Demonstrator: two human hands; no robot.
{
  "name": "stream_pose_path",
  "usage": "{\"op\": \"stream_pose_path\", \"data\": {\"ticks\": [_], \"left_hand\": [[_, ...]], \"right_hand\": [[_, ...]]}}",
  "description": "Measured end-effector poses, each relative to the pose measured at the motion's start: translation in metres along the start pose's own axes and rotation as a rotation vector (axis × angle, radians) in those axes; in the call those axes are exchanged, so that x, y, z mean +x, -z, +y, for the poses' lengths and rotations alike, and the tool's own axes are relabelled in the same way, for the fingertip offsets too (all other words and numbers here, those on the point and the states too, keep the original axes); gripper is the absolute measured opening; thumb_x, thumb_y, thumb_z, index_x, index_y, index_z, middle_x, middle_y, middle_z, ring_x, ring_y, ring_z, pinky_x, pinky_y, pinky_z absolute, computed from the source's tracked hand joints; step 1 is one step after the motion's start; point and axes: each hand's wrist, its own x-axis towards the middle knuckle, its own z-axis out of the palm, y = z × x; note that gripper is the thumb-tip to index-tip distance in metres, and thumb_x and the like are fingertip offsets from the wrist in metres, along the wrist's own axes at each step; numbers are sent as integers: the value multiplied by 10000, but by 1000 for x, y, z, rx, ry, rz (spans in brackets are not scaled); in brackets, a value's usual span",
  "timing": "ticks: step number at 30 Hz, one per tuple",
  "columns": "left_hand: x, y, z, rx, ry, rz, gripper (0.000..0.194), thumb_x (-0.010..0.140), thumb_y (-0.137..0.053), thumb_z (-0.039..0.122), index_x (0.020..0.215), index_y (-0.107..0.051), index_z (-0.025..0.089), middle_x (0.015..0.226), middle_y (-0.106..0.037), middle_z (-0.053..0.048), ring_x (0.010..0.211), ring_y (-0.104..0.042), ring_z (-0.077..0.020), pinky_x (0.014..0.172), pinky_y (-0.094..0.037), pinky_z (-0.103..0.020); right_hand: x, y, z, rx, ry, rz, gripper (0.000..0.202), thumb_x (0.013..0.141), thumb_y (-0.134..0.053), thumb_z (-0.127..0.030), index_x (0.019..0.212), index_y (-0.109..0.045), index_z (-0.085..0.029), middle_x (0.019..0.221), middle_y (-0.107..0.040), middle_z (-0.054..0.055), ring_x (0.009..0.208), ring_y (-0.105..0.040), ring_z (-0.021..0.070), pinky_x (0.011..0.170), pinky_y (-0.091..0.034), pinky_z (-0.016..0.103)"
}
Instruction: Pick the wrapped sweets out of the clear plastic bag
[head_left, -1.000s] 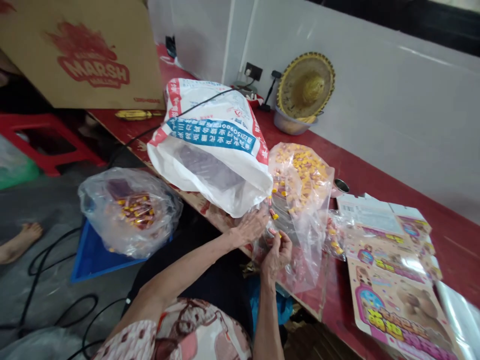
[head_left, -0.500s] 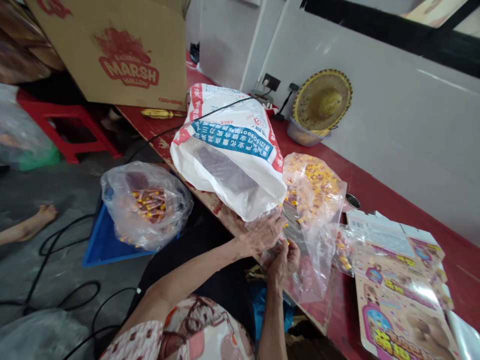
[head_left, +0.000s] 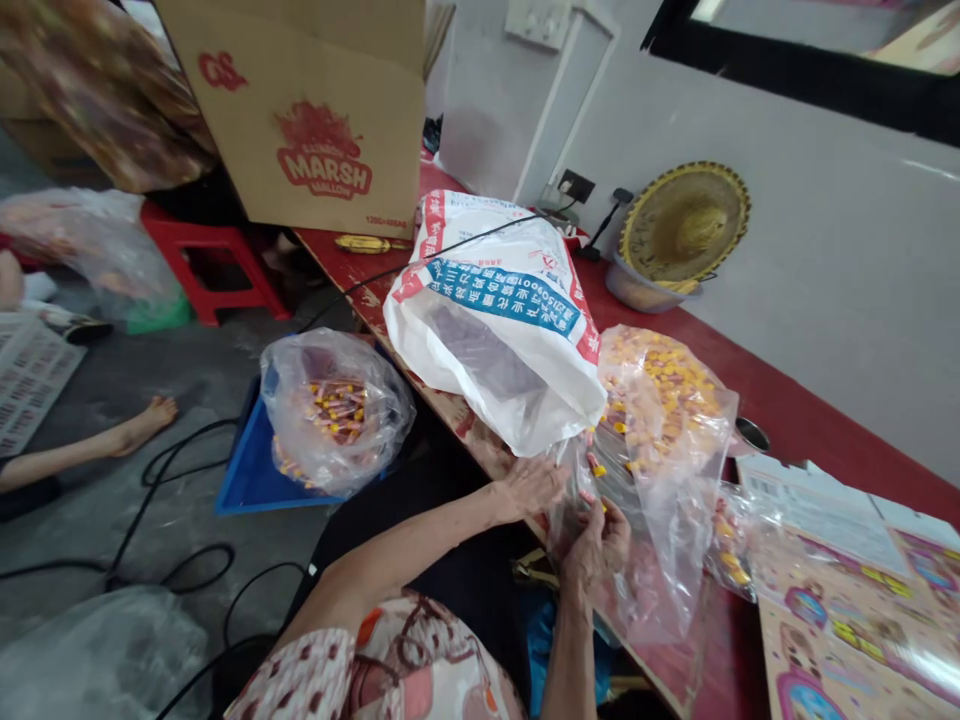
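The right hand (head_left: 596, 548) pinches a candy (head_left: 603, 507) at its fingertips. Just left of this grip, the left hand (head_left: 531, 487) lies flat, fingers extended over clear plastic (head_left: 574, 480). Beyond and left of the grip slumps a white sack (head_left: 510, 340); beyond and right is a bag (head_left: 660, 400) of yellow-ended candies. Farther right lie printed cards (head_left: 855, 610). Well left, another bag (head_left: 337, 405) sits on a blue tray (head_left: 244, 475); far beyond stand a carton (head_left: 315, 110) and a basin (head_left: 645, 290).

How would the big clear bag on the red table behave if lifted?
The clear bag would probably flop: its film looks thin and creased. Its yellow-ended pieces would likely shift, being loosely heaped.
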Motion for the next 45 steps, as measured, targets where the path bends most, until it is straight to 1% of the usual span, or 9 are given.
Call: {"op": "stream_pose_path", "data": {"ticks": [8,14,21,23,26,29,32,38,45], "left_hand": [[-18,12,-11,-47,116,55,335,979,-496,235,1277,-641,181,1110,-762,-117,1016,-757,-303,839,-598,-388],[-30,15,-36,-79,162,110,177,886,-635,215,1056,-678,236,1014,-765,-30,929,-749,-246,753,-562,-307],[-111,43,-140,16,408,397,165,985,-463,181,1022,-619,219,1040,-699,-70,984,-666,-223,857,-533,-334],[-136,52,-172,141,464,581,107,940,-517,163,956,-611,211,996,-656,-85,997,-632,-260,916,-530,-389],[-146,66,-192,195,453,727,133,968,-520,175,1046,-625,201,1047,-625,-103,1049,-609,-281,974,-522,-431],[-110,79,-179,116,270,821,194,1041,-453,200,1143,-617,210,1140,-625,-96,1139,-601,-250,1053,-507,-403],[-40,84,-163,8,70,811,210,1061,-423,196,1135,-619,207,1130,-628,-86,1131,-609,-221,1066,-509,-369],[85,65,-166,-125,242,726,337,949,-618,147,1283,-580,155,1259,-613,-151,1231,-586,-291,1064,-523,-437],[91,42,-178,-138,175,665,161,976,-618,170,1126,-669,204,1227,-680,-102,1161,-625,-279,1055,-524,-425]], "right_hand": [[0,-2,-6,23,-28,34,405,842,-701,-606,943,-676,-215,728,-590,-42,651,-553,167,658,-440,312],[-1,-3,-9,-20,-35,43,487,800,-718,-671,950,-688,-209,746,-608,-19,660,-565,190,671,-452,343],[-3,-3,-15,-46,-17,19,555,815,-653,-722,987,-676,-195,734,-594,-7,671,-575,201,674,-492,349],[-3,-2,-15,-75,-9,20,577,821,-620,-744,982,-675,-193,712,-580,-6,677,-569,208,684,-494,357],[-4,-1,-16,-98,-27,5,573,824,-614,-729,1004,-681,-190,710,-578,-12,677,-564,205,704,-485,358],[-5,-1,-19,-105,-37,3,537,812,-627,-687,1010,-690,-192,709,-587,-12,680,-567,209,711,-477,357],[-6,-1,-20,-104,-41,-5,513,834,-615,-669,1008,-691,-193,742,-612,1,691,-572,206,698,-474,344],[-6,-2,-14,-94,-72,-10,524,847,-603,-682,1036,-688,-200,770,-635,2,700,-584,198,693,-487,328],[-8,-3,-12,-109,-109,-27,541,845,-611,-692,1053,-685,-198,847,-685,36,734,-611,211,715,-508,341]]}}
